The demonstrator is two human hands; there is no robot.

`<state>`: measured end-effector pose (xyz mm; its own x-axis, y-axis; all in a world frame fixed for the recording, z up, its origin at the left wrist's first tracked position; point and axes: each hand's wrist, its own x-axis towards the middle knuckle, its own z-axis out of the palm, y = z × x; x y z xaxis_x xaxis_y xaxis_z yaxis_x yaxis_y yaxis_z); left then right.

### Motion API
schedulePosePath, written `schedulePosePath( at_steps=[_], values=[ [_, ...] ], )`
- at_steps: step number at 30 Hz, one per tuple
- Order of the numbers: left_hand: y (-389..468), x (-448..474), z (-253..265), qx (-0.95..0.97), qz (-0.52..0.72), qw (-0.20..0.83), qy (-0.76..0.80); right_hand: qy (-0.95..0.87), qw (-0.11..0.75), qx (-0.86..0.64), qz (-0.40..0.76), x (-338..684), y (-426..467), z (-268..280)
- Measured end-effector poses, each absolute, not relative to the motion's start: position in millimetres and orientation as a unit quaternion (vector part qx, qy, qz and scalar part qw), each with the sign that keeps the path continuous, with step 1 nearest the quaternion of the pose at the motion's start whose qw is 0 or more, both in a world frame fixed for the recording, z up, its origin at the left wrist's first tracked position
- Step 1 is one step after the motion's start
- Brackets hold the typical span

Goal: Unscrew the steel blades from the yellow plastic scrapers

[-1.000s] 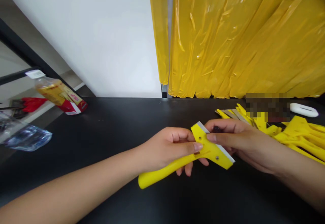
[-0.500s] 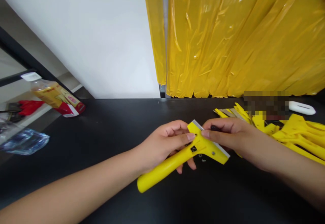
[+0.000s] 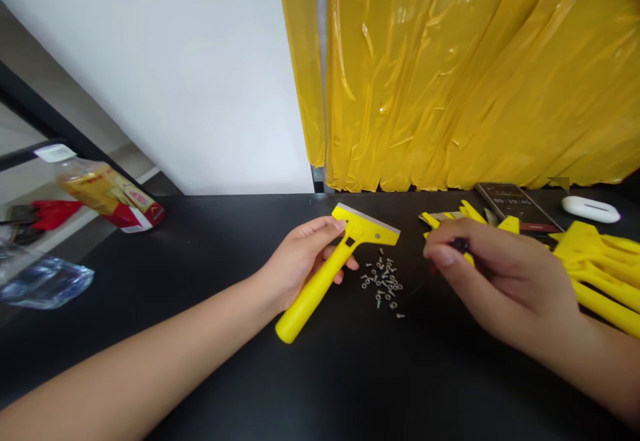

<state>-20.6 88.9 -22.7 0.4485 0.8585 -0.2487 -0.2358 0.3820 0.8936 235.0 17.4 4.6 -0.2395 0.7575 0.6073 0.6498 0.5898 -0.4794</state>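
Observation:
My left hand (image 3: 313, 248) is closed around a yellow scraper (image 3: 320, 288), thumb near its head. The scraper is tilted, its blade edge up and away from me. One screw head shows in the right part of its head, and a small hole on the left. Below the scraper head, small screws and nuts (image 3: 385, 281) lie loose on the black table. Off to the right, my right hand (image 3: 505, 281) is apart from the scraper, fingers curled round a small black object (image 3: 460, 245). Most of that object is hidden in the fist.
Several yellow scraper handles (image 3: 595, 254) lie piled at the right, partly behind my right hand. Behind them are a phone (image 3: 517, 202) and a white case (image 3: 590, 209). A drink bottle (image 3: 107, 191) leans at the left, near a clear bottle (image 3: 47, 281). Yellow plastic sheeting (image 3: 450, 74) hangs behind.
My right hand has left the scraper and moved right and nearer, keeping the black object. My left hand has carried the scraper left and farther away, uncovering the screws and nuts.

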Motion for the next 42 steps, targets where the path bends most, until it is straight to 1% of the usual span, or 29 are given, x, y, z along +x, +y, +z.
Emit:
schedulePosePath(
  at_steps=[4,8,15,22,31,42],
  values=[
    [86.5,-20.1,-23.0,0.421,0.362,0.741,0.377,-0.835,0.405,-0.366,0.073,225.6,11.1,9.1],
    [86.1,-20.4,-23.8,0.425,0.357,0.741,0.377,-0.844,0.398,-0.344,0.102,222.4,10.6,6.6],
    [85.7,-18.9,-21.5,0.422,0.359,0.739,0.383,-0.85,0.386,-0.337,0.127,221.8,10.0,3.8],
    [84.6,-17.2,-19.7,0.434,0.359,0.728,0.391,-0.856,0.378,-0.335,0.104,223.4,8.9,3.1],
    [83.7,-17.0,-19.5,0.443,0.359,0.72,0.396,-0.858,0.378,-0.333,0.102,223.6,10.0,7.7],
    [83.4,-17.5,-20.4,0.45,0.356,0.718,0.394,-0.864,0.364,-0.341,0.063,228.4,11.4,6.4]
  ],
)
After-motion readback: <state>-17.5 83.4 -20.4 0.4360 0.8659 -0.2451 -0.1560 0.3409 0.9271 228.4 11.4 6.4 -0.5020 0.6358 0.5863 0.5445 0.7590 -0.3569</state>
